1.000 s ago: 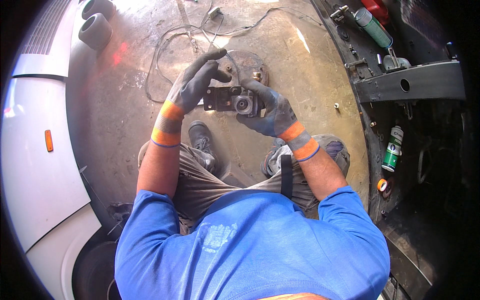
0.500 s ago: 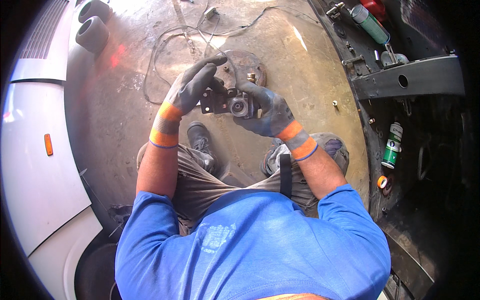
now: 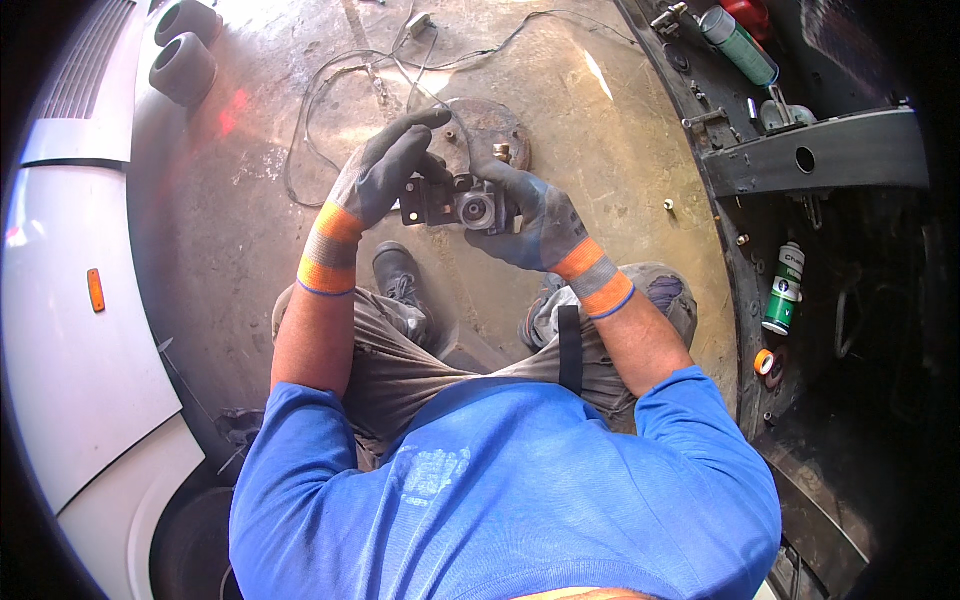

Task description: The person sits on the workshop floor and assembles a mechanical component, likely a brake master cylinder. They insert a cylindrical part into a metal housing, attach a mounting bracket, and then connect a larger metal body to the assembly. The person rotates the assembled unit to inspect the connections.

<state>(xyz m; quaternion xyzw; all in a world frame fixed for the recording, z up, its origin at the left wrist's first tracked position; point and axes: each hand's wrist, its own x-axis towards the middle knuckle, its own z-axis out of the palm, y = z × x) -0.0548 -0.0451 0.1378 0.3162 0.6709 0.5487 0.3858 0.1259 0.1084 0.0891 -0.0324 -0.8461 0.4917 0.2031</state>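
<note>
My gloved right hand [image 3: 540, 220] grips a dark metal mechanical part [image 3: 478, 211], its thumb on top and its fingers curled under the right side. The part has a round port facing up, a flat bracket plate with holes on its left, and a brass-coloured fitting [image 3: 501, 152] at its far end. My gloved left hand [image 3: 385, 170] is beside the bracket plate, fingers stretched out over the part's far left side. Its lower fingers seem to touch the part; the contact is partly hidden. Beyond the part, a round rusty metal plate [image 3: 490, 118] lies on the floor.
A thin cable [image 3: 325, 90] loops over the concrete floor. Two grey cylindrical pieces [image 3: 183, 70] stand at far left, near a white vehicle panel [image 3: 75, 330]. At right, a dark metal frame [image 3: 820, 155] bears a spray can [image 3: 740, 47], another can [image 3: 785, 290] and an orange tape roll [image 3: 764, 362].
</note>
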